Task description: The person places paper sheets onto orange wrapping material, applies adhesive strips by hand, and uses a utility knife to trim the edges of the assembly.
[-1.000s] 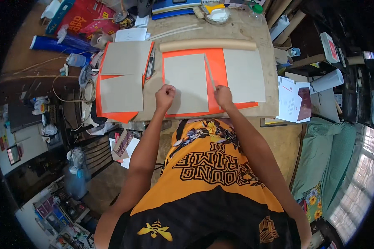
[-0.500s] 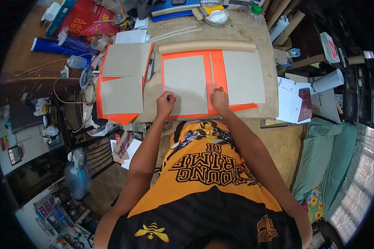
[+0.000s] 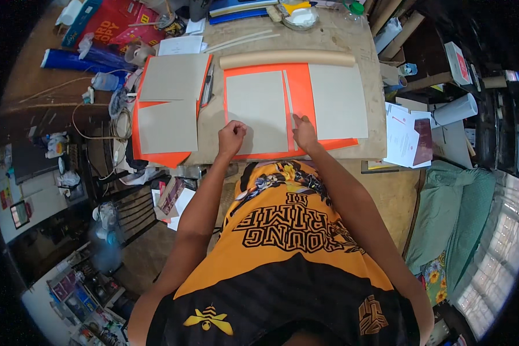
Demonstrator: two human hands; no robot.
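Observation:
A grey cardboard panel (image 3: 256, 104) lies on the orange sheet (image 3: 303, 98), with a second grey panel (image 3: 338, 101) to its right. Between the two runs a narrow cardboard strip (image 3: 288, 91), close along the left panel's right edge and slightly slanted. My right hand (image 3: 305, 134) has closed fingers at the strip's lower part. My left hand (image 3: 232, 139) rests curled over the left panel's lower left edge; whatever its fingers hold, if anything, is hidden. A brown paper roll (image 3: 288, 58) lies across the orange sheet's far edge.
Left on the table are more grey panels (image 3: 168, 127) on orange sheets, beside a cutter knife (image 3: 208, 86). Farther back lie thin strips (image 3: 242, 41), a bowl of white paste (image 3: 301, 18) and blue books (image 3: 242, 10). Papers (image 3: 402, 135) stand past the right edge.
The cardboard strip has shifted left toward the left panel's edge and slightly away from me. My right hand has moved slightly with it; my left hand stays nearly in place.

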